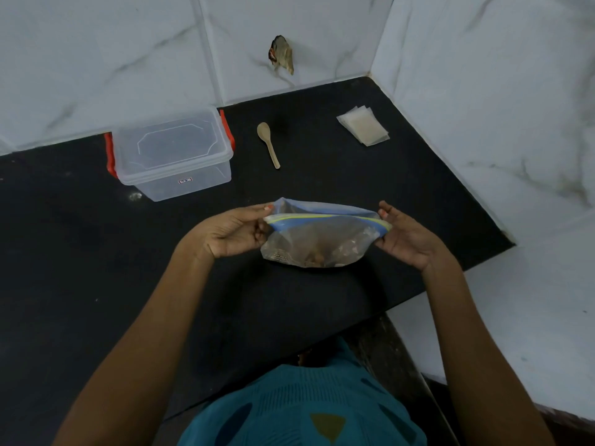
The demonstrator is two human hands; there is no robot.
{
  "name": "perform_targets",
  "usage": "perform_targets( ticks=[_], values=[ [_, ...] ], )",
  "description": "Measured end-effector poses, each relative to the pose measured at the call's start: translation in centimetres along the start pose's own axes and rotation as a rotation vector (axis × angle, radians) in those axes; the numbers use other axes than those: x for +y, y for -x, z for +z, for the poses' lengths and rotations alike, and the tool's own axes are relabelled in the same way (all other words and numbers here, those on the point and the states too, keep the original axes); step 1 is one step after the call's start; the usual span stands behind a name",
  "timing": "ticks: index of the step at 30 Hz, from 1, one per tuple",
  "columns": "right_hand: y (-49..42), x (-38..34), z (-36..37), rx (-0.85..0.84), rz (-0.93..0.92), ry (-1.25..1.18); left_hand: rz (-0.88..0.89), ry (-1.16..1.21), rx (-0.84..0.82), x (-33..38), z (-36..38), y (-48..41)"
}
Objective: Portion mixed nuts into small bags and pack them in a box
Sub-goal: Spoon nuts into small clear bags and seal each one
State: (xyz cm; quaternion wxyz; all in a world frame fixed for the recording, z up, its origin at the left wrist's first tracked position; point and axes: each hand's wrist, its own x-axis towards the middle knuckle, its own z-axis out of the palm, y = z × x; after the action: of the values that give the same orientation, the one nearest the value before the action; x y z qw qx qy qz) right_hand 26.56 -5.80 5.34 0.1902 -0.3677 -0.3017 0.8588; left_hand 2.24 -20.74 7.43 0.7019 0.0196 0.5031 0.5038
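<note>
A clear zip bag of mixed nuts [318, 243] with a blue and yellow seal strip sits in the middle of the black counter [80, 252]. My left hand [235, 233] pinches the left end of its seal and my right hand [405, 236] pinches the right end. The mouth gapes a little at the top. A clear plastic box [174, 152] with red clips and its lid on stands at the back left. A wooden spoon [269, 144] lies to its right. A stack of small clear bags [363, 124] lies at the back right.
White marble walls close the counter at the back and on the right. A patch of broken tile [282, 54] marks the back wall. The counter's front edge runs diagonally toward my body at lower right.
</note>
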Motion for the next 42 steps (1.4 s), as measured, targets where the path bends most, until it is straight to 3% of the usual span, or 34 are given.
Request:
perform_targets(
  ticks=[6, 10, 12, 16, 18, 24, 27, 30, 33, 36, 42],
  values=[
    [0.6, 0.0, -0.2, -0.008, 0.050, -0.042, 0.001, -0.157, -0.026, 0.3, 0.4, 0.7],
    [0.8, -0.3, -0.8, 0.051, 0.036, 0.047, 0.056, -0.366, 0.183, 0.5, 1.0, 1.4],
    [1.2, -0.5, -0.6, 0.110, 0.052, 0.187, 0.077, -0.439, 0.263, 0.2, 1.1, 1.7],
    [2.8, -0.5, 0.2, 0.287, 0.124, 0.691, 0.064, -0.629, 0.326, -0.6, 0.9, 2.1],
    [3.2, -0.6, 0.4, 0.323, 0.168, 0.733, 0.076, -0.632, 0.345, -0.9, 1.0, 2.2],
    [3.5, -0.3, 0.8, 0.294, 0.196, 0.241, 0.110, -0.268, 0.297, -1.5, 1.2, 2.4],
    [3.1, 0.3, 0.6, 0.240, 0.170, 0.011, 0.211, -0.051, 0.299, -2.4, 1.4, 1.9],
    [2.8, 1.0, 0.5, 0.213, 0.141, -0.125, 0.321, 0.208, 0.289, -3.4, 1.8, 1.1],
    [2.6, 1.5, 0.0, 0.139, 0.117, -0.226, 0.317, 0.385, 0.213, -3.9, 1.9, 0.7],
    [2.8, 1.4, 0.6, 0.212, 0.145, -0.210, 0.197, 0.389, 0.187, -4.0, 2.1, 0.9],
    [3.4, 0.6, 1.9, 0.335, 0.217, -0.059, 0.044, 0.157, 0.173, -3.3, 1.7, 1.6]
  ],
)
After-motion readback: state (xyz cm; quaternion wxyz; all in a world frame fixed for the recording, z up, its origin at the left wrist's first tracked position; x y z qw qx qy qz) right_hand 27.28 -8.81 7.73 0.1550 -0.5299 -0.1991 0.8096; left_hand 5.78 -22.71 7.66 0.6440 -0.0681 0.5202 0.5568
